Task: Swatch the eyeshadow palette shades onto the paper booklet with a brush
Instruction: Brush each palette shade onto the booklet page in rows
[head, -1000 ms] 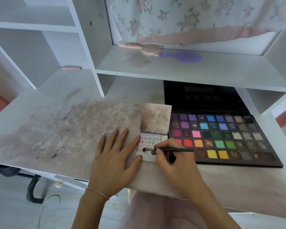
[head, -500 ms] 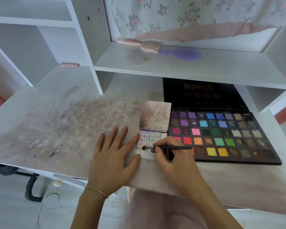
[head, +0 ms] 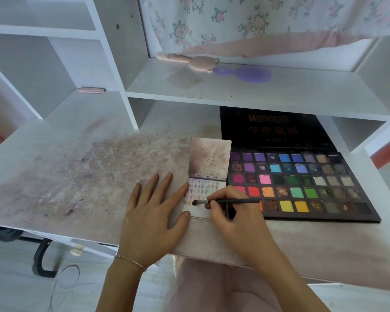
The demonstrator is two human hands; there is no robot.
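Note:
An open eyeshadow palette (head: 302, 185) with several rows of coloured pans lies on the desk, its black lid tilted up behind. Left of it sits a small paper booklet (head: 203, 190), cover flipped up, its lower page covered with rows of pale swatches. My right hand (head: 232, 219) pinches a thin black brush (head: 225, 201), whose tip touches the lower left of the page. My left hand (head: 153, 212) lies flat on the desk, fingers spread, index finger and thumb touching the booklet's left edge.
The desk (head: 77, 172) is stained with powder left of the booklet. A shelf (head: 234, 93) above holds a pink brush (head: 189, 60) and a purple one (head: 245, 74). A pink clip (head: 90, 90) lies at the back left. Floral fabric hangs above.
The brush tip has slid slightly left and down on the swatch page. My left hand has stayed flat beside the booklet.

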